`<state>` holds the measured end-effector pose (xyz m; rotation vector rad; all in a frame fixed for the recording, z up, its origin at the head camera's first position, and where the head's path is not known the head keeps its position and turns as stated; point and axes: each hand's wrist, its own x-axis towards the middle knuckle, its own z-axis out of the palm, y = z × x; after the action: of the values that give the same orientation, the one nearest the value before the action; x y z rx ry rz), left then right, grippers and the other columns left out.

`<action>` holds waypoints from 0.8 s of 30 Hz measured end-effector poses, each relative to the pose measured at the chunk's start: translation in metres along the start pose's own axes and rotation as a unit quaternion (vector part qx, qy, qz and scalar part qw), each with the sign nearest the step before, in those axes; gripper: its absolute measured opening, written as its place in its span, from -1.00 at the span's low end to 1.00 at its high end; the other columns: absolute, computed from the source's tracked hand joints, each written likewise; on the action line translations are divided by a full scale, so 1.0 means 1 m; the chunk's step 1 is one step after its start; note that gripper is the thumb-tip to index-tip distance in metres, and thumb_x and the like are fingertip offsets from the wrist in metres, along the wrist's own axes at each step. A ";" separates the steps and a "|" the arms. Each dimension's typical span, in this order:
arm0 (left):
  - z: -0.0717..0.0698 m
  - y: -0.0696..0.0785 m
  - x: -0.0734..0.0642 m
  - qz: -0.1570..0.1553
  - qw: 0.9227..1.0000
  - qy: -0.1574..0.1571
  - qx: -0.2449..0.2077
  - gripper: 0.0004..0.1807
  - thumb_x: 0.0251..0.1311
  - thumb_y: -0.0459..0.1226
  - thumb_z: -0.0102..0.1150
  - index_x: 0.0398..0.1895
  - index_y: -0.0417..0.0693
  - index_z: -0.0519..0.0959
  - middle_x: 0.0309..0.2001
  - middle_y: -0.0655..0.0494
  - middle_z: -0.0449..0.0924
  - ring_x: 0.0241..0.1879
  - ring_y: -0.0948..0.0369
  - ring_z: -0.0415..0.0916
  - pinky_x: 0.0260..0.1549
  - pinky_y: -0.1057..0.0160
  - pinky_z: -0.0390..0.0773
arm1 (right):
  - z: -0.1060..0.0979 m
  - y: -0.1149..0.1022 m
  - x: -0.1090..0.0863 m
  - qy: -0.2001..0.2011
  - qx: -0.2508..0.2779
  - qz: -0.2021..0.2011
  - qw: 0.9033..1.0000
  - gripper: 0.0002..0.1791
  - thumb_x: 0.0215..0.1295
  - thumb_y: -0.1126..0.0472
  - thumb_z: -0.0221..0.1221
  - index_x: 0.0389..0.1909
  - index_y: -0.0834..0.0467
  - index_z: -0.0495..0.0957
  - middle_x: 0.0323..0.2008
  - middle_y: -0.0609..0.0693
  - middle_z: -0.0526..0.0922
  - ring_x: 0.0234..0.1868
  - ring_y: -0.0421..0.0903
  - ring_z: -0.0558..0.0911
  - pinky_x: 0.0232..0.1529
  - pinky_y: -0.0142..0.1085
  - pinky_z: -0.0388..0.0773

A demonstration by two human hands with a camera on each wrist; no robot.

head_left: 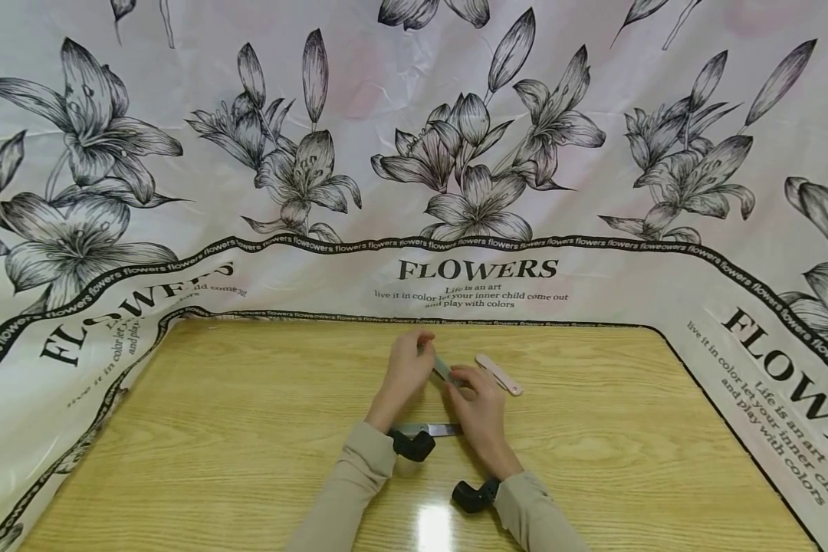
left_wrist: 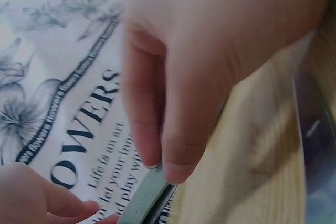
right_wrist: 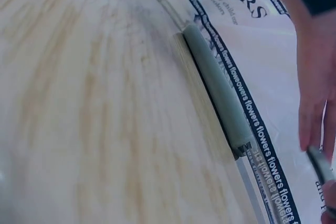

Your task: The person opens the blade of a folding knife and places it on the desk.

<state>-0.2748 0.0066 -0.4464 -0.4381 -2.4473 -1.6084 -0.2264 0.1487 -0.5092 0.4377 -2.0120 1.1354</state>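
Observation:
Between both hands is a slim pale-green folding knife (head_left: 443,369), held above the table; whether its blade is out cannot be told. My left hand (head_left: 405,372) pinches its far end between thumb and finger, clearly seen in the left wrist view, where a dark edge runs along the green handle (left_wrist: 144,198). The right hand (head_left: 481,405) grips the nearer end with thumb and fingertips. Below the hands lies a second green-handled knife (head_left: 414,428), unfolded, its shiny blade (head_left: 444,430) pointing right. Its green handle also shows large in the right wrist view.
A pink folding knife (head_left: 500,375) lies on the wood-patterned table (head_left: 248,429), just beyond the right hand. Flower-printed cloth (head_left: 483,287) rises along the back and sides. Black wrist cameras (head_left: 476,496) sit on both wrists.

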 end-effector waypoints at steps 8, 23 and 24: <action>-0.015 0.014 -0.010 0.004 0.996 0.039 -0.079 -0.79 0.32 -0.50 0.01 -0.10 -0.33 0.63 -0.13 -0.17 0.67 -0.06 -0.01 0.61 -0.08 0.14 0.65 | -0.003 -0.012 0.001 0.034 0.118 0.030 0.992 -0.78 0.02 0.63 0.36 -0.28 0.41 0.67 -0.17 0.30 0.69 -0.13 0.21 0.63 -0.15 -0.27 0.67; -0.045 0.019 -0.048 0.021 0.989 -0.013 -0.146 -0.83 0.37 -0.45 0.12 -0.07 -0.25 0.64 -0.02 -0.12 0.62 0.04 -0.02 0.55 -0.03 0.15 0.64 | -0.011 -0.043 -0.019 0.052 0.240 -0.016 0.969 -0.66 -0.05 0.83 0.19 -0.21 0.56 0.60 -0.19 0.52 0.59 -0.12 0.00 0.69 -0.15 -0.41 0.65; -0.046 0.019 -0.051 0.022 0.988 -0.019 -0.154 -0.82 0.37 -0.45 0.12 -0.05 -0.26 0.64 -0.01 -0.13 0.63 0.05 -0.03 0.56 -0.02 0.16 0.63 | -0.011 -0.042 -0.022 0.054 0.242 -0.020 0.968 -0.64 -0.05 0.84 0.19 -0.19 0.56 0.60 -0.19 0.51 0.60 -0.12 -0.03 0.69 -0.16 -0.43 0.65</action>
<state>-0.2208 -0.0362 -0.4271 -0.5676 -2.1999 -1.9823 -0.1818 0.1331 -0.4982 0.6406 -1.6130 1.5932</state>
